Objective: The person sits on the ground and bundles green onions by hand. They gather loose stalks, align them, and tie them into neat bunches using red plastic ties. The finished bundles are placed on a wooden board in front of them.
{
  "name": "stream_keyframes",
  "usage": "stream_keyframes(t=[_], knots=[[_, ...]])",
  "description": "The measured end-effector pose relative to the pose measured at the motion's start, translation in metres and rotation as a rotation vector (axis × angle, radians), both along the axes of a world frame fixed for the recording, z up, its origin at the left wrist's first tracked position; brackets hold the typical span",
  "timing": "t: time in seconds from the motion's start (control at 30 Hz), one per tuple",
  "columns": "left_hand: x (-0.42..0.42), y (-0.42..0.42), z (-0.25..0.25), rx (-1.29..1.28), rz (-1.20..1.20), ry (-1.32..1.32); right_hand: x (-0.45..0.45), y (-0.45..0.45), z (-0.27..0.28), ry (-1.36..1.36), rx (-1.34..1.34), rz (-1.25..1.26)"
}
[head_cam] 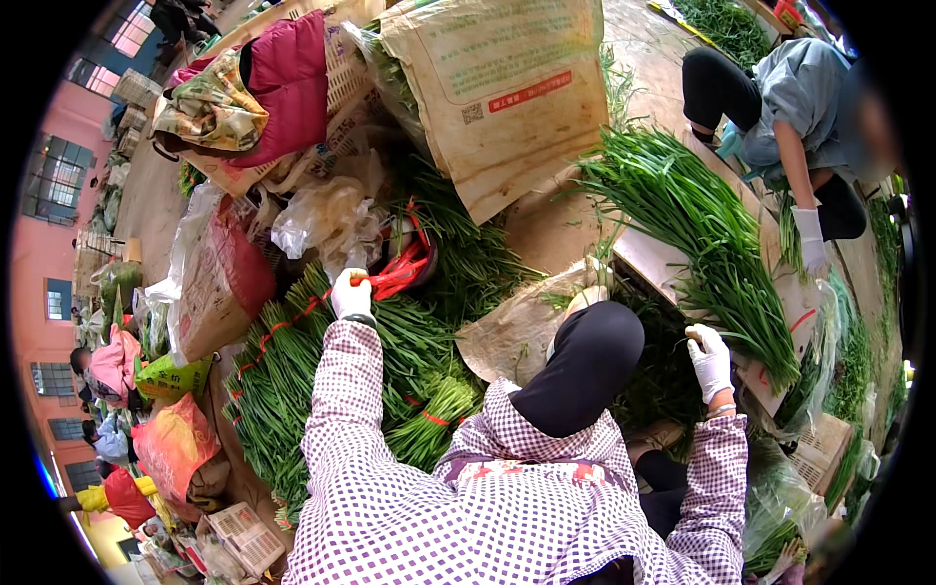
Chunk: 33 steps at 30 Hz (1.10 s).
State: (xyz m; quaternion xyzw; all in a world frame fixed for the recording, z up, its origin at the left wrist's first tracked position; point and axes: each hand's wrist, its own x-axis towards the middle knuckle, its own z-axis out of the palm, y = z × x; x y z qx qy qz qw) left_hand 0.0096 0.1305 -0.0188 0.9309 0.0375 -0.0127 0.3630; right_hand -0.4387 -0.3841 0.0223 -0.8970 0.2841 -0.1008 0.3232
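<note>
My left hand (351,296), in a white glove, grips one end of several red plastic ties (398,272). The ties spread from a dark round container (428,256), partly hidden beneath them. Below that hand lie bundles of garlic chives (292,365) bound with red ties, and a smaller bundle (433,420) sits near my knee. Over on the other side, my right hand (709,362), gloved too, hovers with curled fingers by the edge of a white board (654,256). A loose heap of long green chives (702,234) covers that board. Whether its fingertips pinch a thin strand is unclear.
A co-worker (797,139) crouches at upper right, a gloved hand on some stalks. A large printed sack (504,95) stands ahead. Clear plastic bags (329,212) and a crate draped with a magenta jacket (289,88) are at left. My bent knee (585,365) rises between my hands.
</note>
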Motion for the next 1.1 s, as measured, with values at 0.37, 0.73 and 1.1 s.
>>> stream_keyframes(t=[0.37, 0.73, 1.1], knots=[[0.105, 0.083, -0.045, -0.455, -0.015, 0.282, -0.027, 0.008, 0.004, 0.004, -0.041, -0.016], [0.109, 0.095, 0.029, -0.665, 0.016, 0.262, -0.044, 0.006, -0.003, 0.101, -0.077, -0.035], [-0.129, -0.189, 0.189, -0.810, -0.898, -0.339, 0.041, 0.056, 0.059, -0.186, 0.315, 0.029]])
